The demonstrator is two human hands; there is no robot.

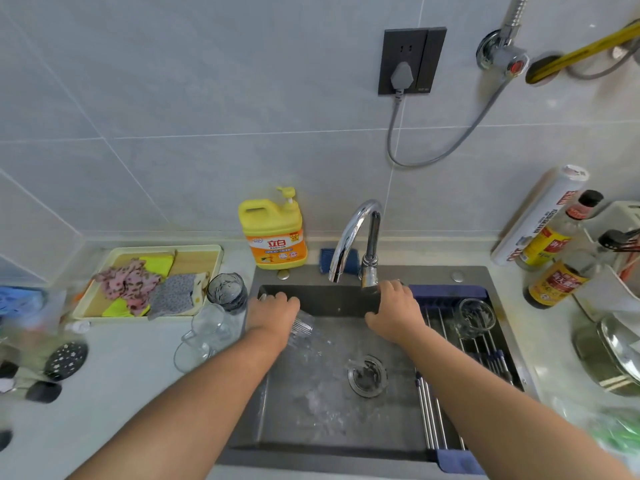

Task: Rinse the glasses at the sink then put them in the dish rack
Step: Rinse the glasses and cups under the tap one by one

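**Ribbed glass tipped over the sink, other hand at the tap**

Far left on the counter there's a tray [215, 251] of cloths. Next come a dark glass [227, 292] and a few clear glasses [207, 323], just beside the sink [311, 417]. The left hand [273, 315] has its fingers wrapped round a ribbed glass [304, 326], held over the sink's left side. The glass is tilted, with its long axis running from upper left down to the right. Its free end is aimed toward the drain [367, 375], but I can't tell if that end is the rim. A yellow soap bottle [273, 237] sits behind.

The right hand [394, 313] is at the foot of the tap [356, 230] with its fingers bent over it. Whether it's actually gripping the lever, I can't tell. Right of that, the dish rack [485, 351] spans the sink with one upright glass [474, 318] on it. The sauce bottles [550, 240] are further right on the counter.
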